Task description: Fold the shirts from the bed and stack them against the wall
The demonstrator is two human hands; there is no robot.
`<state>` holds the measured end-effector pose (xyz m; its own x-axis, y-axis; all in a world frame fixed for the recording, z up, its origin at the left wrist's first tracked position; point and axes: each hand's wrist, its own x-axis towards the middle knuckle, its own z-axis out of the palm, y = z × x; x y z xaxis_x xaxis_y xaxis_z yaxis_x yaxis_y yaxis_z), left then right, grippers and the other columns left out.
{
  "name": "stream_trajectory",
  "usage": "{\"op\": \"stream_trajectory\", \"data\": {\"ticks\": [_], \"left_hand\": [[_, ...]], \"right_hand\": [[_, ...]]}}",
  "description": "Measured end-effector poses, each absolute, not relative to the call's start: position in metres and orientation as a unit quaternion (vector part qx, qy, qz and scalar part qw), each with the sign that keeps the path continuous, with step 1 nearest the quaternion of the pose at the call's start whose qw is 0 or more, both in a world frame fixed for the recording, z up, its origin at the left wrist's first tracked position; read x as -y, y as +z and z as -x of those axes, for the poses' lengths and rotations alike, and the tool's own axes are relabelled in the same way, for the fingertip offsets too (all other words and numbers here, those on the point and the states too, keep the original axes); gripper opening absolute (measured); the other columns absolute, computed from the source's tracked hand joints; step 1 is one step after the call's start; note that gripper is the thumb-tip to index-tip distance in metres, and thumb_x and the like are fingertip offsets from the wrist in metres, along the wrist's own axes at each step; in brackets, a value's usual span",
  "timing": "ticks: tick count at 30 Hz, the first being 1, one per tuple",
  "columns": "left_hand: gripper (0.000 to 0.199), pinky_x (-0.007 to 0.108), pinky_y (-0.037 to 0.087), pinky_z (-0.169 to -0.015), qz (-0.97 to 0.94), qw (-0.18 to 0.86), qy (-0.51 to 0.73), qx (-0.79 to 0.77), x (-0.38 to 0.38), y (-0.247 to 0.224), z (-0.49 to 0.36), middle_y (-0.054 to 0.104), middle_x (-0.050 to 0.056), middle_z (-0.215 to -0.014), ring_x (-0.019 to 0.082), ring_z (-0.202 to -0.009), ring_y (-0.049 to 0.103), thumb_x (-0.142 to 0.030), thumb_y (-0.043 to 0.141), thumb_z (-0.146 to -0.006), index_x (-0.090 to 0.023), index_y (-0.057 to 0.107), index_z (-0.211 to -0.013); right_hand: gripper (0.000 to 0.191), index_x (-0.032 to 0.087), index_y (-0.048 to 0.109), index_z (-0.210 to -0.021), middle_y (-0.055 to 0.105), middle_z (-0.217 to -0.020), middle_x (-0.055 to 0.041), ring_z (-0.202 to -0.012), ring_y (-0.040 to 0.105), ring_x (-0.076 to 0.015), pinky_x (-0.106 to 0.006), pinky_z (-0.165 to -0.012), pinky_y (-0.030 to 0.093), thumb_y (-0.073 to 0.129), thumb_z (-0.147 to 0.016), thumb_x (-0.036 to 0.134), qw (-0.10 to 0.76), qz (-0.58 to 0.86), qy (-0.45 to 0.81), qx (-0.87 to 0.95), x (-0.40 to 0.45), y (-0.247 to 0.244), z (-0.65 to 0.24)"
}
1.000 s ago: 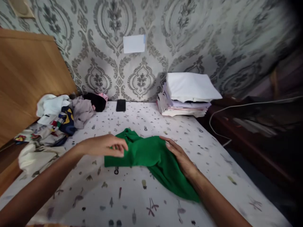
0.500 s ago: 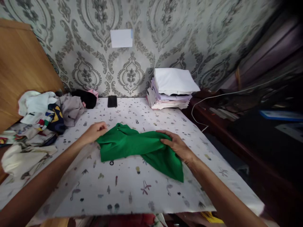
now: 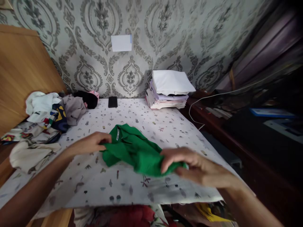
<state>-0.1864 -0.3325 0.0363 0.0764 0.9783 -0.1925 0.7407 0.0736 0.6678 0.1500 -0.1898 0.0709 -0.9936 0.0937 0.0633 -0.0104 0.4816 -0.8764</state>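
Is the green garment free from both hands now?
No, the left hand grips one end of the green garment, and the right hand grips the other.

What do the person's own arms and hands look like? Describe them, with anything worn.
The left arm and right arm are bare as far as they show, with no sleeve, watch or bracelet. The left hand and right hand are ungloved. The right is blurred, so a ring there can't be ruled out.
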Motion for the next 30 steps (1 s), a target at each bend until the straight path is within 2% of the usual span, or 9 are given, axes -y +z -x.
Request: {"op": "stream_trajectory", "data": {"ticks": [4,8,11,13,16,20,25,27,30], "left_hand": [[0.019,0.023,0.042,-0.071,-0.631,0.285,0.215,-0.689,0.38,0.073,0.237,0.065,0.0,-0.081,0.018,-0.078,0.056,-0.038,0.056,-0.079,-0.021,0.065,-0.077],[0.024,0.023,0.043,-0.075,-0.607,0.249,0.209,-0.725,0.418,0.064,0.27,0.068,0.001,-0.084,0.018,-0.081,0.059,-0.043,0.057,-0.079,-0.023,0.071,-0.082],[0.026,0.023,0.044,-0.073,-0.593,0.261,0.19,-0.737,0.428,0.049,0.27,0.068,0.003,-0.082,0.019,-0.079,0.06,-0.044,0.056,-0.077,-0.022,0.071,-0.08],[0.026,0.024,0.045,-0.07,-0.589,0.261,0.183,-0.743,0.428,0.047,0.267,0.068,0.004,-0.08,0.02,-0.077,0.061,-0.044,0.056,-0.075,-0.022,0.07,-0.078],[0.025,0.024,0.046,-0.067,-0.578,0.227,0.204,-0.757,0.423,0.053,0.268,0.068,0.004,-0.079,0.02,-0.075,0.06,-0.043,0.055,-0.072,-0.023,0.07,-0.077],[0.025,0.025,0.046,-0.06,-0.542,0.134,0.282,-0.78,0.407,0.066,0.286,0.064,0.002,-0.077,0.018,-0.067,0.056,-0.043,0.055,-0.067,-0.023,0.067,-0.076],[0.02,0.033,0.05,-0.084,-0.51,-0.061,0.396,-0.761,0.349,0.079,0.311,0.062,0.003,-0.085,0.02,-0.083,0.058,-0.033,0.051,-0.068,-0.02,0.064,-0.077],[0.024,0.035,0.048,-0.092,-0.498,-0.067,0.409,-0.761,0.321,0.077,0.316,0.063,0.005,-0.092,0.021,-0.092,0.058,-0.031,0.051,-0.071,-0.018,0.065,-0.084],[0.032,0.036,0.046,-0.092,-0.503,0.008,0.377,-0.777,0.292,0.054,0.31,0.065,0.007,-0.098,0.022,-0.097,0.059,-0.032,0.052,-0.072,-0.016,0.065,-0.096]], "right_hand": [[0.03,0.021,0.07,-0.121,0.07,-0.125,-0.009,-0.116,0.065,-0.0198,-0.034,-0.099,0.05,0.061,-0.093,0.03,-0.091,-0.083,0.546,0.829,0.214,0.065,-0.133],[0.049,0.03,0.049,-0.146,0.053,-0.149,-0.0081,-0.132,0.053,-0.0246,-0.047,-0.109,0.044,0.054,-0.098,0.038,0.064,0.08,0.409,0.907,0.185,0.031,-0.077],[0.063,0.02,0.047,-0.146,0.043,-0.155,-0.0172,-0.142,0.04,-0.0349,-0.056,-0.114,0.033,0.066,-0.088,0.032,0.111,0.266,0.24,0.927,0.154,-0.003,-0.025],[0.046,0.015,0.063,-0.126,0.058,-0.139,-0.0194,-0.133,0.05,-0.0358,-0.05,-0.109,0.041,0.069,-0.081,0.023,0.099,0.324,0.241,0.909,0.141,-0.02,0.0],[0.021,0.016,0.071,-0.094,0.073,-0.107,-0.012,-0.109,0.064,-0.0288,-0.038,-0.096,0.049,0.061,-0.076,0.012,0.119,0.344,0.272,0.891,0.126,-0.032,0.011],[0.025,0.018,0.068,-0.096,0.074,-0.089,-0.0056,-0.089,0.068,-0.0234,-0.033,-0.079,0.054,0.049,-0.08,0.02,0.246,0.389,0.357,0.813,0.1,-0.023,-0.013],[0.029,0.022,0.068,-0.094,0.074,-0.08,-0.001,-0.081,0.069,-0.022,-0.033,-0.074,0.056,0.068,-0.067,0.032,0.504,0.358,0.603,0.505,0.088,-0.002,-0.059],[0.034,0.022,0.067,-0.097,0.074,-0.082,-0.0017,-0.079,0.069,-0.0222,-0.034,-0.07,0.056,0.071,-0.066,0.035,0.51,0.364,0.621,0.471,0.101,-0.004,-0.077],[0.035,0.021,0.065,-0.09,0.071,-0.074,-0.0026,-0.068,0.067,-0.0214,-0.032,-0.059,0.054,0.077,-0.065,0.041,0.419,0.417,0.627,0.507,0.129,-0.024,-0.101]]}}
